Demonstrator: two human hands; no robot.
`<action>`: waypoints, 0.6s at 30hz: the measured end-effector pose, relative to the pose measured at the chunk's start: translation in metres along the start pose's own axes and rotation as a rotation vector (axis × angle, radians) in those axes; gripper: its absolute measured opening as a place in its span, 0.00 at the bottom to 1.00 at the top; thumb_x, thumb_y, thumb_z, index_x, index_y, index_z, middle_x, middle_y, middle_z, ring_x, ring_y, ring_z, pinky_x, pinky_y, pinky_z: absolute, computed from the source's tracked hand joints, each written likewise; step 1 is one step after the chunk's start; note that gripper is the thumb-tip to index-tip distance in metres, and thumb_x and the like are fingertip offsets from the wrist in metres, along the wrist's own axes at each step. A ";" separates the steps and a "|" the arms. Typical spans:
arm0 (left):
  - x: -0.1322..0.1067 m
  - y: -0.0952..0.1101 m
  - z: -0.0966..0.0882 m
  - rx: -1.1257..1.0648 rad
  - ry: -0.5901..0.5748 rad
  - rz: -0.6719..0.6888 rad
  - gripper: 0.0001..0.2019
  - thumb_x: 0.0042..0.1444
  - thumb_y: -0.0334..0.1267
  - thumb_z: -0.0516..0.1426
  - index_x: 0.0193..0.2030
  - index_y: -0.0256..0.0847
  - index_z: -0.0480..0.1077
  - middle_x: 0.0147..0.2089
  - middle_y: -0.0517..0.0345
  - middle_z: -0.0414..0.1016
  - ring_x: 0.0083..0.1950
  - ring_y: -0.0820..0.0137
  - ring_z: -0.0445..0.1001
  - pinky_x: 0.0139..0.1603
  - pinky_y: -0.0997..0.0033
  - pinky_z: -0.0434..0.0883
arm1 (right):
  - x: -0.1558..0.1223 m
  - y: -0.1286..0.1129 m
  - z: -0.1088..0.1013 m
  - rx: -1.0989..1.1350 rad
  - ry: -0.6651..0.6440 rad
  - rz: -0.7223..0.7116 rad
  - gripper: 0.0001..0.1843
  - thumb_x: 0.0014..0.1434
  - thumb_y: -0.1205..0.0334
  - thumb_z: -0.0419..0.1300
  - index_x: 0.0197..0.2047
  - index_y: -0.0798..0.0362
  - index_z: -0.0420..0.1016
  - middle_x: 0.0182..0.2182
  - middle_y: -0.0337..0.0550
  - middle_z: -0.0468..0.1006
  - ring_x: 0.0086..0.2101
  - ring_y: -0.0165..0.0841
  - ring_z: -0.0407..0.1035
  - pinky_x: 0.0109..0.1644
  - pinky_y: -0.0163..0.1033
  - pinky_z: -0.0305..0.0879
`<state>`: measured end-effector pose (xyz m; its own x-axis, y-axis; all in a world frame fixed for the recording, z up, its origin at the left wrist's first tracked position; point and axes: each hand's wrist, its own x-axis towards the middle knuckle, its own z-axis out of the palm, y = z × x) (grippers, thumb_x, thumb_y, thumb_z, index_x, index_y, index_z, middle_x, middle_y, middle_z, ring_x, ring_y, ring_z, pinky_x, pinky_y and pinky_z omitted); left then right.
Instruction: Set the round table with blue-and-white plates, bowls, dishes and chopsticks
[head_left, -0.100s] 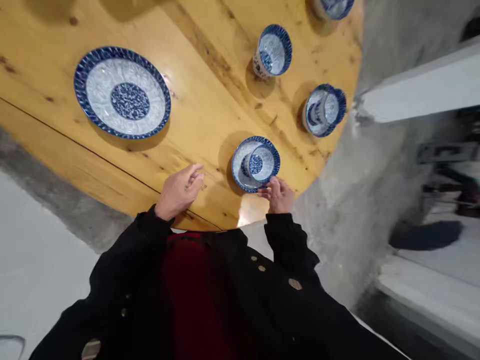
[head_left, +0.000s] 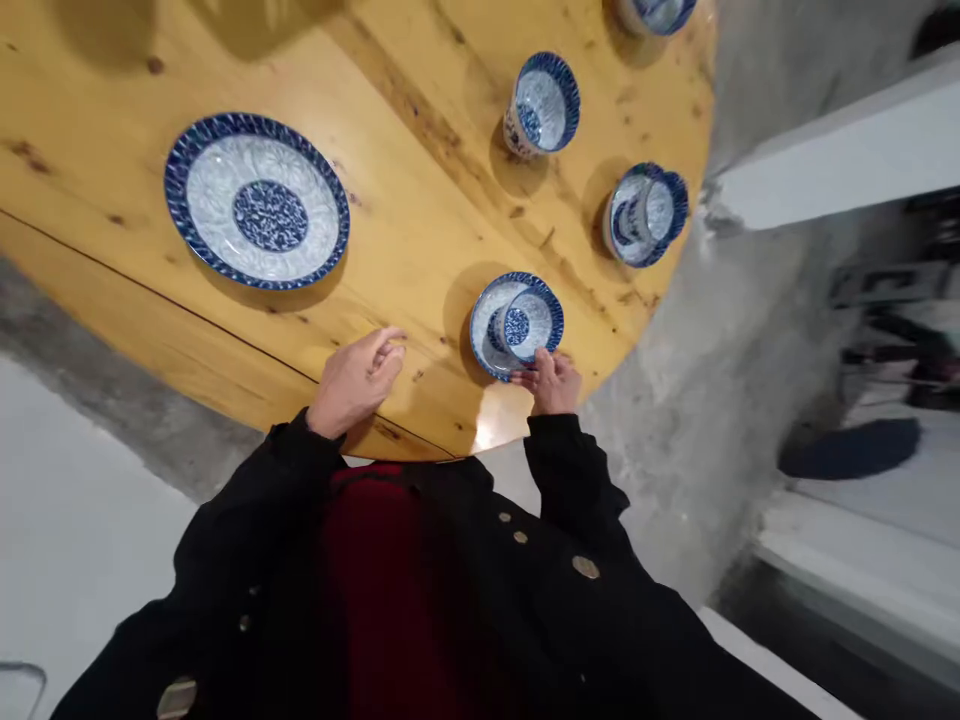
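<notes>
My right hand [head_left: 553, 385] is at the near right rim of a blue-and-white bowl [head_left: 484, 318], thumb at the rim and fingers under its edge, closed on it. Inside that bowl sits a small patterned cup [head_left: 517, 326], leaning to the right. My left hand [head_left: 356, 380] hovers over or rests on the table left of the bowl; its fingers are loosely bent, thumb and forefinger apart, with nothing held. Farther left lies a large blue-rimmed plate [head_left: 270, 215].
The round wooden table [head_left: 420, 230] has its edge close to my body. Toward the back right stand a cup [head_left: 541, 105], a second bowl [head_left: 626, 235] with a cup [head_left: 660, 212] in it, and a partly cropped bowl [head_left: 660, 12]. A white beam [head_left: 832, 170] lies beyond the right edge.
The view has shifted slightly, so the plate sits a little lower and farther right in the picture. Both hands keep their places by the bowl.
</notes>
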<state>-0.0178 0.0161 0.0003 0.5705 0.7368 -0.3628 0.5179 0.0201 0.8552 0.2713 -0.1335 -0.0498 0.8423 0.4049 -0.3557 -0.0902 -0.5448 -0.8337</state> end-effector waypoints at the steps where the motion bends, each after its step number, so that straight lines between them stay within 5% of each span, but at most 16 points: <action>1: 0.001 -0.003 -0.007 0.008 -0.004 -0.001 0.22 0.62 0.45 0.50 0.57 0.39 0.74 0.41 0.54 0.81 0.39 0.68 0.76 0.40 0.71 0.70 | -0.003 -0.002 0.007 0.018 0.031 0.007 0.21 0.48 0.46 0.67 0.29 0.52 0.65 0.18 0.30 0.71 0.18 0.29 0.71 0.20 0.32 0.71; 8: 0.004 -0.021 -0.037 0.006 0.022 -0.009 0.21 0.62 0.45 0.51 0.56 0.39 0.74 0.39 0.54 0.81 0.38 0.69 0.76 0.40 0.71 0.71 | -0.015 -0.016 0.028 0.144 0.174 0.059 0.11 0.48 0.62 0.64 0.25 0.51 0.63 0.16 0.31 0.69 0.19 0.30 0.73 0.21 0.31 0.73; 18: 0.007 -0.021 -0.041 0.010 -0.024 0.001 0.21 0.62 0.45 0.51 0.56 0.39 0.74 0.40 0.54 0.82 0.37 0.69 0.76 0.39 0.71 0.70 | -0.020 -0.021 0.034 0.147 0.202 0.094 0.10 0.47 0.66 0.62 0.23 0.51 0.63 0.15 0.30 0.68 0.22 0.30 0.75 0.24 0.29 0.75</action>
<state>-0.0510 0.0484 -0.0051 0.5860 0.7202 -0.3714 0.5238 0.0129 0.8517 0.2381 -0.1053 -0.0391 0.9143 0.1948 -0.3550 -0.2367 -0.4543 -0.8589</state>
